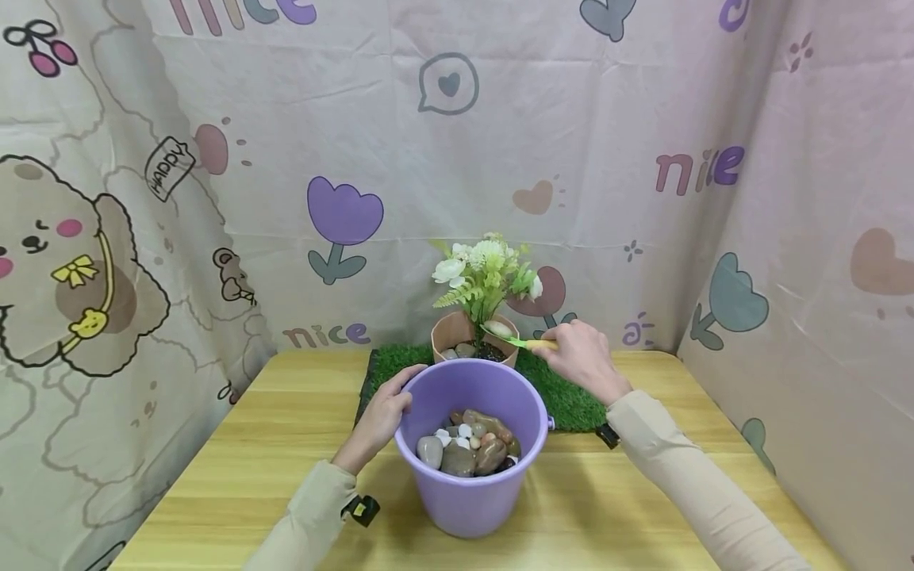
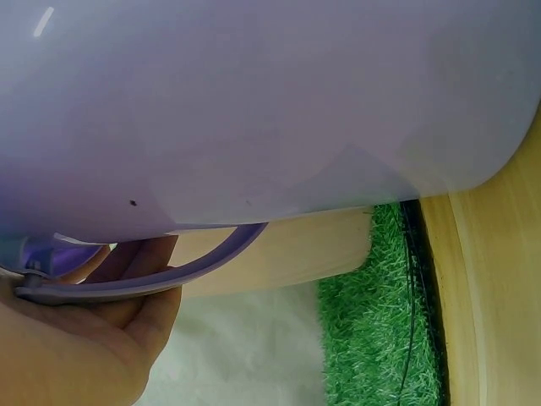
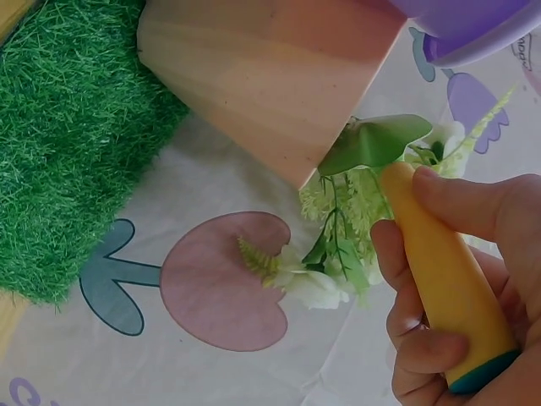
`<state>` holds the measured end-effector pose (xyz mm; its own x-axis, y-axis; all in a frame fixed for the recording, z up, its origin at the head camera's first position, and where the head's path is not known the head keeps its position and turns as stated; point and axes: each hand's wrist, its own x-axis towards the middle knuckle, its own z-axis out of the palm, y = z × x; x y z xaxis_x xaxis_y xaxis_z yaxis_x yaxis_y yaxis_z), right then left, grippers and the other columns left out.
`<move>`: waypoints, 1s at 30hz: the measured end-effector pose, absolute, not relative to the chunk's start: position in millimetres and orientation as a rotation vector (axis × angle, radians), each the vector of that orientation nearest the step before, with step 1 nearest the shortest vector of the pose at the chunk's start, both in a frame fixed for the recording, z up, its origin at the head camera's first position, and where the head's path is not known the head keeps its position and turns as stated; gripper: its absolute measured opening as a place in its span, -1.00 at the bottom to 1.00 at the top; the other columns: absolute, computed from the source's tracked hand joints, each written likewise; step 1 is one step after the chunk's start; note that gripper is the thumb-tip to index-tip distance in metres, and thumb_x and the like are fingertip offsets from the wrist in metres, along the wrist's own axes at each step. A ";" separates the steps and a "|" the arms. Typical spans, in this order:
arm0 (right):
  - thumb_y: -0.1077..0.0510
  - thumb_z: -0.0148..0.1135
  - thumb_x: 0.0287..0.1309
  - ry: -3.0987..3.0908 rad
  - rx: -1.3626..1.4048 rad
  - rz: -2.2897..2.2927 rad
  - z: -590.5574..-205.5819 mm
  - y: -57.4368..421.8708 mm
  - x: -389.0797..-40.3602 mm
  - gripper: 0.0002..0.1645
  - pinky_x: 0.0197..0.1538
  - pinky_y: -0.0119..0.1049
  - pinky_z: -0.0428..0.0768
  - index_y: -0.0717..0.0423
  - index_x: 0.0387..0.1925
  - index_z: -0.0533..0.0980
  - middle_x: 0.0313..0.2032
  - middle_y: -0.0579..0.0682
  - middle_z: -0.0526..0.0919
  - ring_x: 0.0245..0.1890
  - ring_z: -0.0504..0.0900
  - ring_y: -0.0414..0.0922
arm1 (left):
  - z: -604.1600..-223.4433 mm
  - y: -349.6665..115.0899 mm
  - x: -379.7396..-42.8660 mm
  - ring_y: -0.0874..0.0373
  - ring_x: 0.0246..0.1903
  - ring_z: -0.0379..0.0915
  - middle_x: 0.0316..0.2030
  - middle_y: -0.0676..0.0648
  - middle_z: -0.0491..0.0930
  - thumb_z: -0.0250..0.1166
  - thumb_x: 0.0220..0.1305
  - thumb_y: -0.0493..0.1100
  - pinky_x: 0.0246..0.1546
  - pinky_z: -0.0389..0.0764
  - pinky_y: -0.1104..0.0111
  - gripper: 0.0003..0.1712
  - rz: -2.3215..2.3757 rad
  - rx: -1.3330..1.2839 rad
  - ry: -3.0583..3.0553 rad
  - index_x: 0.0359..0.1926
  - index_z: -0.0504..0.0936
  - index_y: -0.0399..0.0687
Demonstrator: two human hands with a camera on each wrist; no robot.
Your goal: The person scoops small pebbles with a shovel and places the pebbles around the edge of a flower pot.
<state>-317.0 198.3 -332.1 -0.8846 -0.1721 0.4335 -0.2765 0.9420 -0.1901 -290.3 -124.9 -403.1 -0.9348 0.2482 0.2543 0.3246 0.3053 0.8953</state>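
Observation:
My left hand (image 1: 382, 412) grips the left rim of a purple bucket (image 1: 471, 507), with the bucket's handle (image 2: 207, 262) lying across the fingers in the left wrist view. Inside the bucket are several brown, grey and white stones (image 1: 458, 460). My right hand (image 1: 581, 357) holds a small garden trowel by its yellow handle (image 3: 452, 279). The trowel's green blade (image 3: 376, 144) is over the rim of a terracotta-coloured flowerpot (image 1: 448, 327), and a pale stone (image 1: 497, 328) appears to lie on it. White flowers (image 1: 488, 258) with green leaves stand in the pot, above dark soil and a few stones.
A green artificial grass mat (image 1: 564, 396) lies under the pot, behind the bucket. The wooden table (image 1: 278, 468) extends to both sides. Printed cloth (image 1: 443, 174) hangs close behind the pot and along both sides.

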 end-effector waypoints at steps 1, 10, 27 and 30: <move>-0.17 0.38 0.10 -2.678 0.320 0.353 -332.1 198.3 -316.8 -0.70 -0.51 -0.25 0.32 -0.09 -0.27 0.76 -0.66 -0.14 0.49 -0.50 0.42 -0.11 | -402.9 -125.0 -290.3 -0.04 -0.01 0.43 0.20 -0.20 0.50 -0.09 0.07 -0.43 -0.08 0.38 0.24 -0.26 -1.731 -0.550 -2.481 0.34 0.40 -0.16; -0.12 0.37 0.13 -2.691 0.309 0.459 -331.9 199.6 -314.0 -0.72 -0.64 -0.31 0.25 -0.05 -0.26 0.75 -0.74 -0.15 0.43 -0.70 0.29 -0.18 | -401.8 -125.2 -290.3 -0.04 -0.02 0.41 0.19 -0.20 0.50 -0.08 0.08 -0.44 -0.08 0.36 0.25 -0.27 -1.751 -0.553 -2.478 0.34 0.41 -0.14; -0.20 0.32 0.16 -2.640 0.287 0.561 -329.9 204.7 -316.2 -0.62 -0.59 -0.29 0.27 -0.03 -0.22 0.75 -0.71 -0.12 0.46 -0.70 0.30 -0.16 | -401.3 -125.1 -290.7 -0.03 -0.01 0.42 0.20 -0.18 0.49 -0.09 0.08 -0.41 -0.08 0.38 0.23 -0.27 -1.745 -0.539 -2.479 0.34 0.41 -0.14; -0.22 0.31 0.16 -2.644 0.282 0.566 -331.9 205.2 -315.7 -0.61 -0.58 -0.28 0.28 -0.04 -0.23 0.75 -0.70 -0.14 0.48 -0.69 0.31 -0.16 | -401.2 -125.3 -289.4 -0.05 0.01 0.42 0.21 -0.20 0.48 -0.10 0.10 -0.42 -0.06 0.39 0.22 -0.28 -1.753 -0.546 -2.485 0.35 0.39 -0.15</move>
<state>-315.7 205.2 -331.9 -0.8914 -0.1071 0.4405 -0.2780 0.8967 -0.3444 -289.4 -125.3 -401.2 -0.9362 0.2549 0.2422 0.3136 0.2938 0.9030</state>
